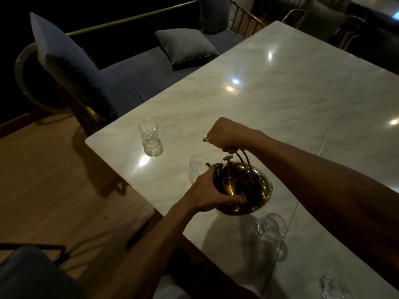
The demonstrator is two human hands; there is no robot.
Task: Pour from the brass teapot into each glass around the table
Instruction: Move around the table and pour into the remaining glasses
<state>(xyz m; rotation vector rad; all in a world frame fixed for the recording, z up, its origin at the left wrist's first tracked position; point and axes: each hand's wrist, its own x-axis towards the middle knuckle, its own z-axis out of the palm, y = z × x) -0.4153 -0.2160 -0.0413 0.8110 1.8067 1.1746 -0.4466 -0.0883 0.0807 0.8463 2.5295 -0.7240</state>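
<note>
Working at the crowded end of the bench, you had several ways to spill. Nearest you, the edge glass sat at the bottom of the view. The near glass stood just beside the teapot, close under your right forearm. I judge that a dropped elbow or a low swing of the teapot could have knocked it over.

The teapot was tilted toward the mid glass, with its spout at the rim. In the dim light I could not tell whether liquid was running. A steeper tip risked overshooting that narrow mouth onto the bench, and the lid, which nothing held, might have slid off. The spout could also have nudged the glass, which stood near the bench's side edge. If the brass was hot, your bare palm would not have borne it long.

Your left hand came in from the lower left, its fingers curled round the teapot's belly and the thumb pressed on its lower flank. Your right hand was above with the wrist bent down, fingers wrapped tight round the handle, apparently taking the weight. Beyond, the far glass stood well apart near the corner, and I could not tell what was in it.
</note>
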